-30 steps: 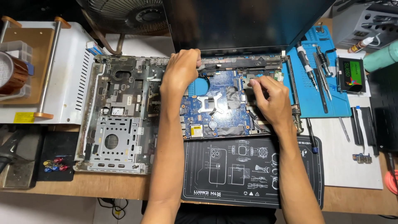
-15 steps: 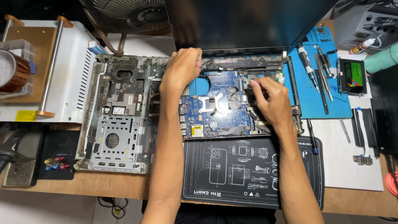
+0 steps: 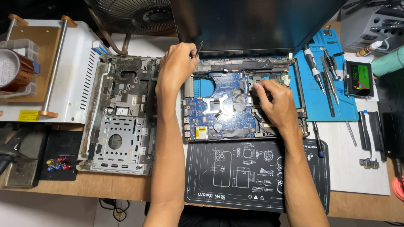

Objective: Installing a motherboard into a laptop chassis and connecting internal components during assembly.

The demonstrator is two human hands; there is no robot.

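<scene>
An opened laptop base (image 3: 294, 73) lies in front of me with its blue motherboard (image 3: 219, 113) exposed and its dark screen (image 3: 252, 21) tilted back. My left hand (image 3: 176, 67) rests at the base's upper left corner near the hinge, its fingers closed on a thin dark tool (image 3: 198, 47). My right hand (image 3: 275, 105) lies on the right side of the motherboard. Its fingertips are bent together on the board near a small green card (image 3: 285, 78). Whether they hold anything is hidden.
A removed grey laptop cover frame (image 3: 122, 113) lies to the left, beside a white machine (image 3: 71, 71) and a tape roll (image 3: 14, 69). A black mat (image 3: 240, 172) lies near me. Right: a blue mat (image 3: 324, 105) with screwdrivers and a drive (image 3: 358, 78). A fan (image 3: 139, 14) stands behind.
Both hands stay in nearly the same places on the laptop base. The view has shifted slightly.
</scene>
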